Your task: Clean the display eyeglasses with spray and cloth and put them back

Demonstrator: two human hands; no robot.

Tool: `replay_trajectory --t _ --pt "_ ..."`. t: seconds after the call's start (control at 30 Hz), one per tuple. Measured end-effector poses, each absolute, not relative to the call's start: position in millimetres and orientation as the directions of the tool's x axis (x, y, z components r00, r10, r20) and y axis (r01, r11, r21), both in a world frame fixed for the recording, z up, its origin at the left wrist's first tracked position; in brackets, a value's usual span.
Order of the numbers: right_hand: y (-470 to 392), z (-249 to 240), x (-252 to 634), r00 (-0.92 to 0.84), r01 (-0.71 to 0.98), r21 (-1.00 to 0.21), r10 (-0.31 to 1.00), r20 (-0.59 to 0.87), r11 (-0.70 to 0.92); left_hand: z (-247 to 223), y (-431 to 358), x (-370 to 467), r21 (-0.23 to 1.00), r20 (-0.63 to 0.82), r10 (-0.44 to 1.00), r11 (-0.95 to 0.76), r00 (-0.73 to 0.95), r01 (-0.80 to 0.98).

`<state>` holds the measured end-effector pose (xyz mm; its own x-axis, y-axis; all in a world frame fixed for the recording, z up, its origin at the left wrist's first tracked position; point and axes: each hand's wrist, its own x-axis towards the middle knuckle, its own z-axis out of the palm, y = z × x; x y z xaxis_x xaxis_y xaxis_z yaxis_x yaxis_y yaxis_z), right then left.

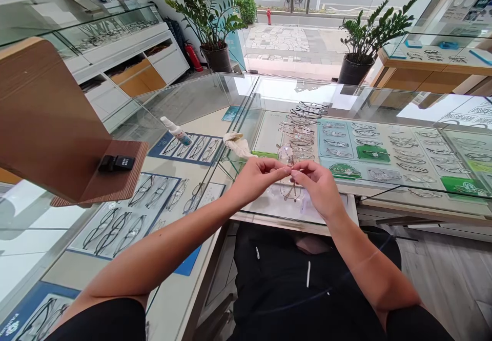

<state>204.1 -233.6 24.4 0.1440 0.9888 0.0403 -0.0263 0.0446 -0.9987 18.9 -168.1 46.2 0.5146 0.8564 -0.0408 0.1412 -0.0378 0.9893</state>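
Note:
Both hands meet above the glass counter top, holding a pair of thin-rimmed eyeglasses (289, 191). One lens shows above my fingers and the other below, so the frame seems turned on end. The thumb and fingers of my left hand (265, 171) are closed in a pinch near the middle of the frame. My right hand (315, 181) pinches the same spot from the other side. Whatever small part lies between the fingertips is hidden. Left of the hands, a crumpled cream cloth (238, 145) rests on the glass.
A white spray bottle (176, 131) is on the counter to the left. Farther left stands a brown folding stand (49, 120) with a small black object (116, 163) on its base. Rows of eyeglasses (367, 133) fill the glass display case. Potted plants (217, 59) stand by the window.

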Motion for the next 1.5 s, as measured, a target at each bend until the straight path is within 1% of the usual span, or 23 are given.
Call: replay_trajectory --t 0.03,0.1,0.23,0.57,0.77,0.93,1.03,1.23,1.33,1.5 --pt "-232 23 206 0.125 -0.073 -0.997 0.992 -0.01 -0.001 46 -169 19 0.988 -0.045 0.855 -0.039 0.517 0.151" --pt "-229 22 208 0.095 -0.14 -0.989 0.993 -0.064 -0.05 46 -169 19 0.984 -0.059 0.853 -0.039 0.519 0.176" --pt "-228 19 209 0.085 -0.189 -0.98 0.994 -0.073 -0.056 45 -168 18 0.981 -0.076 0.842 -0.033 0.534 0.192" --pt "-230 17 208 0.095 -0.134 -0.99 0.994 -0.051 -0.038 43 -163 16 0.968 -0.045 0.88 -0.079 0.474 0.238" --pt "-229 13 207 0.116 -0.128 -0.992 0.993 -0.022 -0.007 44 -161 16 0.961 -0.077 0.885 -0.057 0.459 0.272" --pt "-228 7 203 0.141 -0.098 -0.995 0.99 0.002 0.016 44 -160 17 0.962 -0.07 0.88 -0.065 0.47 0.265" --pt "-227 5 201 0.168 -0.112 -0.993 0.986 0.023 0.042 42 -159 17 0.961 -0.092 0.886 -0.04 0.455 0.272" --pt "-223 5 206 0.201 -0.139 -0.988 0.979 0.04 0.069 44 -159 17 0.983 -0.108 0.902 0.034 0.417 0.181" --pt "-222 5 211 0.222 -0.13 -0.989 0.974 0.038 0.069 45 -158 18 0.988 -0.082 0.91 0.019 0.407 0.156" --pt "-224 7 214 0.238 -0.089 -0.993 0.97 0.053 0.076 43 -158 19 0.992 -0.053 0.896 -0.004 0.442 0.128"
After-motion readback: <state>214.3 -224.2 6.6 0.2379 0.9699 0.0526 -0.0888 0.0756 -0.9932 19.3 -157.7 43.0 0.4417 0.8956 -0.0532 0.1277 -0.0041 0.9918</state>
